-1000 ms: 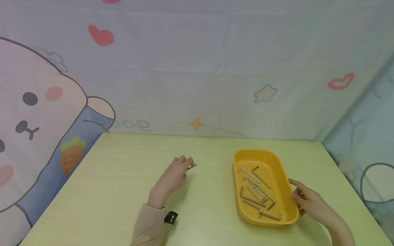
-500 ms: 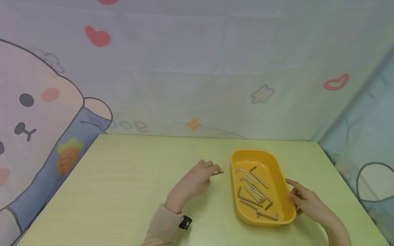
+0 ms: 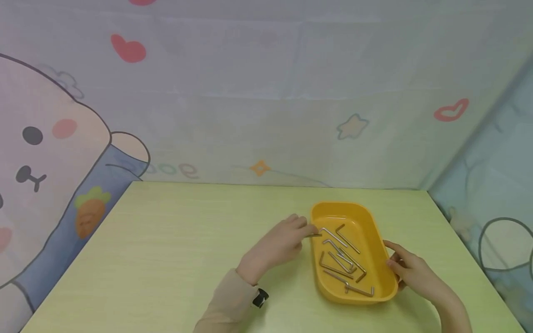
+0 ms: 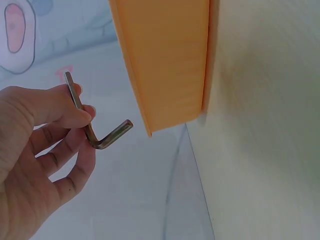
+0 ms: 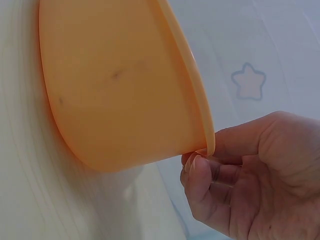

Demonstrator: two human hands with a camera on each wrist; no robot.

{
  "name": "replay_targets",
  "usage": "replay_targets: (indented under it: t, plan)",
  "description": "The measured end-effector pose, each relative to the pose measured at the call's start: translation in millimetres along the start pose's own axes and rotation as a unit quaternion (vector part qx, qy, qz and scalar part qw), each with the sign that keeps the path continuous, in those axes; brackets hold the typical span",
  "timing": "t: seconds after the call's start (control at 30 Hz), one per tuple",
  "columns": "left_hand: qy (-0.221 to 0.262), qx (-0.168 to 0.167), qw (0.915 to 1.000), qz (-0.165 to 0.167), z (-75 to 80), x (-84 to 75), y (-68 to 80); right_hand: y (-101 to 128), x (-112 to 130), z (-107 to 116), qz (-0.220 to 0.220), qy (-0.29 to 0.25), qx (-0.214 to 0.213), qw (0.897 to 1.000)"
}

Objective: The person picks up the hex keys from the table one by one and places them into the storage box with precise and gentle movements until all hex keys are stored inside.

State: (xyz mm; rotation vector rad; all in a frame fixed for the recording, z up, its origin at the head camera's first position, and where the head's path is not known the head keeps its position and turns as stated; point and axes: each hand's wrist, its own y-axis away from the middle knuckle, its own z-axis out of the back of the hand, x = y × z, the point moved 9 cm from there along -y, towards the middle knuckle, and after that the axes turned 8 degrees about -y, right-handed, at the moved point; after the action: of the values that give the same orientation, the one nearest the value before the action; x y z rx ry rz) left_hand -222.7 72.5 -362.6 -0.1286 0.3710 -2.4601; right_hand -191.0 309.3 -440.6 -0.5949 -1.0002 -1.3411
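My left hand [image 3: 281, 243] pinches an L-shaped hex key [image 4: 90, 131] between thumb and fingers, its short arm sticking out past the fingertips in the left wrist view. In the head view that hand is at the left rim of a yellow plastic tray [image 3: 376, 231], and the key's end overlaps the rim. Several more hex keys [image 3: 347, 243], silver and darker, lie criss-cross on the tray's floor. On the far side my right hand [image 3: 416, 273] grips the tray's right rim; the right wrist view shows thumb and fingers [image 5: 200, 175] pinching the edge.
The tray stands on a pale yellow-green table [image 3: 175, 240], right of its middle. A printed cloth [image 3: 233, 92] hangs behind the table's back edge, and another hanging cloth [image 3: 495, 185] borders the right side. A black device [image 3: 260, 298] is strapped at the left wrist.
My left hand has moved right across the table with the hex key, from left of the tray up to its rim. My right hand keeps its grip on the tray.
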Motion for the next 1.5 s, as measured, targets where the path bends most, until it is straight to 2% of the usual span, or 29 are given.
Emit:
replay_targets:
  t: [0.2, 0.37, 0.47, 0.77, 1.0, 1.13, 1.37, 1.5]
  plan:
    - [-0.027, -0.009, 0.9985, -0.048, -5.8, -12.0, -14.7, -1, 2, 0, 0.002, -0.002, 0.001, 1.0]
    - [-0.032, -0.004, 0.9965, -0.078, -8.5, -21.4, -25.7, -2, 2, -1, 0.0, -0.007, 0.003, 1.0]
    - [-0.051, 0.004, 0.9942, -0.094, -10.1, -27.0, -32.5, -2, 1, -1, 0.0, -0.007, 0.003, 1.0]
    - [-0.101, 0.063, 0.9851, -0.124, -29.4, -35.0, -47.9, -2, -1, -3, -0.002, -0.012, 0.007, 1.0]
    - [-0.121, 0.107, 0.9775, -0.136, -33.0, -41.4, -58.1, -1, 0, -2, -0.002, -0.006, 0.001, 1.0]
    - [-0.137, 0.133, 0.9694, -0.154, -37.6, -46.6, -64.4, -1, -1, -2, -0.006, -0.009, 0.002, 1.0]
    - [-0.188, 0.18, 0.9472, -0.188, -54.8, -55.3, -80.5, 0, -2, -1, -0.008, -0.01, 0.0, 1.0]
    - [-0.194, 0.196, 0.9414, -0.195, -62.1, -57.9, -89.4, 0, -2, 0, -0.008, -0.008, -0.001, 1.0]
